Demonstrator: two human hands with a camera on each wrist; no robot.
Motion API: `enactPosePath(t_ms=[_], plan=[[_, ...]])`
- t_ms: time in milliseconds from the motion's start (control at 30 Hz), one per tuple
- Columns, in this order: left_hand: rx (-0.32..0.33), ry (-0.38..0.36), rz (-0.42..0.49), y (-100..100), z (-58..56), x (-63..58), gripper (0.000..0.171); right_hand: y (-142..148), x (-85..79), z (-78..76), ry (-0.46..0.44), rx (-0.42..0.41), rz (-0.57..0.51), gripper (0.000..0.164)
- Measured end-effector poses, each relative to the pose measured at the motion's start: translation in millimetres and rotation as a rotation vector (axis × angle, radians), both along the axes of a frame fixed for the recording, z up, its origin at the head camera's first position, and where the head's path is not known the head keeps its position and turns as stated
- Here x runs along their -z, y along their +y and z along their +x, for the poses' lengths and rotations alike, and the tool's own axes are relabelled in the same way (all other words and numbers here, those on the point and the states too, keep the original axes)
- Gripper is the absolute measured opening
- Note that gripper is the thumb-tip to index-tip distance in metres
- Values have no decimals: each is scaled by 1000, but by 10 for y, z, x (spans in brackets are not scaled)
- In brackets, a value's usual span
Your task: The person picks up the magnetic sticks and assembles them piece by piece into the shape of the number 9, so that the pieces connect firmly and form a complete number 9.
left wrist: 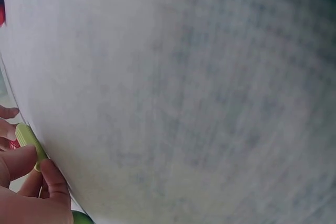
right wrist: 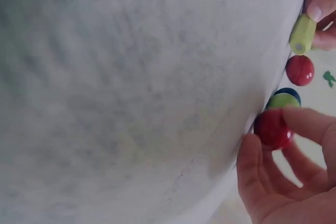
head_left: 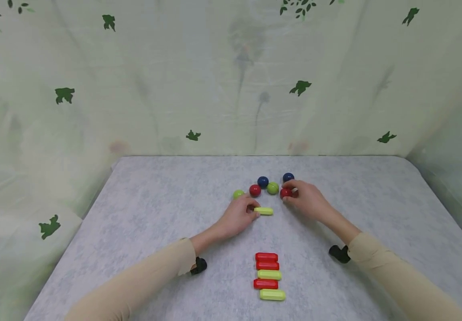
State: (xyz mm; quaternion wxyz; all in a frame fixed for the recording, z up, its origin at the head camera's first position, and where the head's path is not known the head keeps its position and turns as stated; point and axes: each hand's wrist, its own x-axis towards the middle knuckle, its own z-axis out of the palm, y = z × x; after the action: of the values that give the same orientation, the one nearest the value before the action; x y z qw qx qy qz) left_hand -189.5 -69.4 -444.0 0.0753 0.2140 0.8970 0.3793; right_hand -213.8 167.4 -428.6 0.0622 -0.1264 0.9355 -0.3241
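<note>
Yellow-green bar [head_left: 266, 211], small & faceted, is pinched btwn thumb & fingers of the L hand [head_left: 235, 217], free end pointing to the person's R; can't tell if it's touching the table [head_left: 154, 196]. R hand [head_left: 308, 200] is also grasping: thumb & fingertips round a red ball [head_left: 284, 193]. Just past the L hand, partly hidden by it, is a green ball [head_left: 238, 193]. Btwn the hands, slightly farther out: a 2nd red ball [head_left: 255, 191], w/ a blue ball [head_left: 263, 181] just behind it to the R, then a 2nd green ball [head_left: 272, 187] just beside the held one. A 2nd blue ball [head_left: 288, 177] is right behind the R fingers. Nearer the person, well apart from the balls, there's a rough column of 5 bars [head_left: 267, 266], far to near: red, red, yellow-green, red, yellow-green. Tan sleeves [head_left: 142, 276] on both arms. Pale cloth [head_left: 166, 80] w/ dk green bird shapes [head_left: 300, 88] behind the table.
</note>
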Motion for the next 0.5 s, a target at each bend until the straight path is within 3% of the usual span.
enactPosePath(t_ms=[400,500], plan=[[-13,18,29,-7,-10,31,15,79,-65,235,-112,-156,-34,33],[-28,14,47,-8,6,39,16,52,-65,310,-104,-197,-55,35]])
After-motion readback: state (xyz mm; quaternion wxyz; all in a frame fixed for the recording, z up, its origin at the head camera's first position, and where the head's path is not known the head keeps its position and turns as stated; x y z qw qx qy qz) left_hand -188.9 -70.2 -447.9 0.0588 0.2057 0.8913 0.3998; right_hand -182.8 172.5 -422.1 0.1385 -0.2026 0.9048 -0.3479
